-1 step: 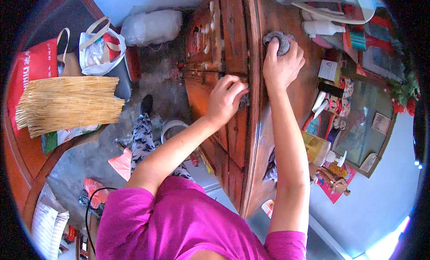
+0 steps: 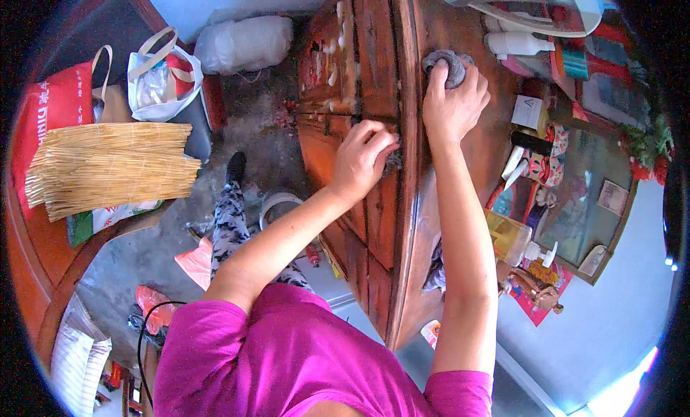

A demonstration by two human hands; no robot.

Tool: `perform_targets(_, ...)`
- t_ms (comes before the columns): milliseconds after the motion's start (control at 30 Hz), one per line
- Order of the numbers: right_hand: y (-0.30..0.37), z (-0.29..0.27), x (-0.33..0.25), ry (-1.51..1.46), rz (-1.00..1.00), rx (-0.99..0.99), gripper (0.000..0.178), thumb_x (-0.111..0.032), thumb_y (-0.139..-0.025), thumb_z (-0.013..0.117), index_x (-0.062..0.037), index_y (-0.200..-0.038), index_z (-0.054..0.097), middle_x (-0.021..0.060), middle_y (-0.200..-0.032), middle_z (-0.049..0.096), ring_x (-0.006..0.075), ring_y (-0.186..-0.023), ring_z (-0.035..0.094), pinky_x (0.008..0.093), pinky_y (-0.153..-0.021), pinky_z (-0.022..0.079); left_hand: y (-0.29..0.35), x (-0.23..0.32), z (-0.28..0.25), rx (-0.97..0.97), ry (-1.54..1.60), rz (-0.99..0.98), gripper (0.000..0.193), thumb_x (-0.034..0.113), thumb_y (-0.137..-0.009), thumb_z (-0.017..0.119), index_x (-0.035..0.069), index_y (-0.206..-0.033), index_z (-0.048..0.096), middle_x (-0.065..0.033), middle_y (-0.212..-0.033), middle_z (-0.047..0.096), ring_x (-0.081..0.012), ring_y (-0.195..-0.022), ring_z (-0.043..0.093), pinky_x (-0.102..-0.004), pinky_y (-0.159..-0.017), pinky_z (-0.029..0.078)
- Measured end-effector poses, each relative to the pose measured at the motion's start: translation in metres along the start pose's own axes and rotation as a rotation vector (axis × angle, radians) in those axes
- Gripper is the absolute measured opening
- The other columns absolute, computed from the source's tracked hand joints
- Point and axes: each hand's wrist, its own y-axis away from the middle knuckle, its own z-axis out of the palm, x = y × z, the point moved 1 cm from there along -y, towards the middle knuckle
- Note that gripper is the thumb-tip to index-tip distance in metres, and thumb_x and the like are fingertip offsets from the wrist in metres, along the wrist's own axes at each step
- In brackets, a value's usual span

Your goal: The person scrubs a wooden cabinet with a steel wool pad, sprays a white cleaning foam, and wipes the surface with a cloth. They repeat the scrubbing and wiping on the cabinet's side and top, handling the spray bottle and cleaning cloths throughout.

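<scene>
My right hand [image 2: 457,104] is closed around a bunched grey cloth [image 2: 447,66], resting on the brown wooden top [image 2: 442,29] of a cabinet. Lower and to the left, my left hand [image 2: 363,162] is held with curled fingers against the cabinet's drawer front [image 2: 377,216], just below the top's edge. A bit of dark grey cloth [image 2: 393,160] pokes out beneath its fingers; most of it is hidden by the hand.
Bottles [image 2: 519,43], a yellow pump bottle [image 2: 509,237], a doll [image 2: 535,291] and a framed mirror [image 2: 586,216] stand along the right. At left, a bamboo mat [image 2: 115,169] and bags [image 2: 164,79] lie on a seat. A bucket [image 2: 280,201] stands beside my leg.
</scene>
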Motion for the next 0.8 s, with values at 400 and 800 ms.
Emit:
perform_targets(400,-0.003,0.002,-0.001,0.039,0.006,0.015,0.043,-0.042,-0.091,0.069,-0.0088,-0.118,0.068,0.0233,-0.118,0.066,0.0470,-0.107,0.060,0.0563,-0.097,0.049,0.010,0.009,-0.008,-0.092,-0.068,0.003,0.019,-0.002,-0.083,0.075,0.006,-0.098,0.065,-0.0103,-0.102,0.063,-0.0345,-0.094,0.066,-0.0458,-0.080,0.056)
perform_targets(800,0.003,0.000,0.000,0.052,0.018,0.027,0.041,-0.042,-0.091,0.068,-0.0090,-0.116,0.069,0.0217,-0.117,0.067,0.0462,-0.107,0.060,0.0544,-0.097,0.049,0.020,0.010,-0.008,-0.104,-0.093,0.072,0.014,0.004,-0.091,0.072,0.005,-0.100,0.062,-0.0114,-0.104,0.062,-0.0318,-0.097,0.066,-0.0429,-0.080,0.057)
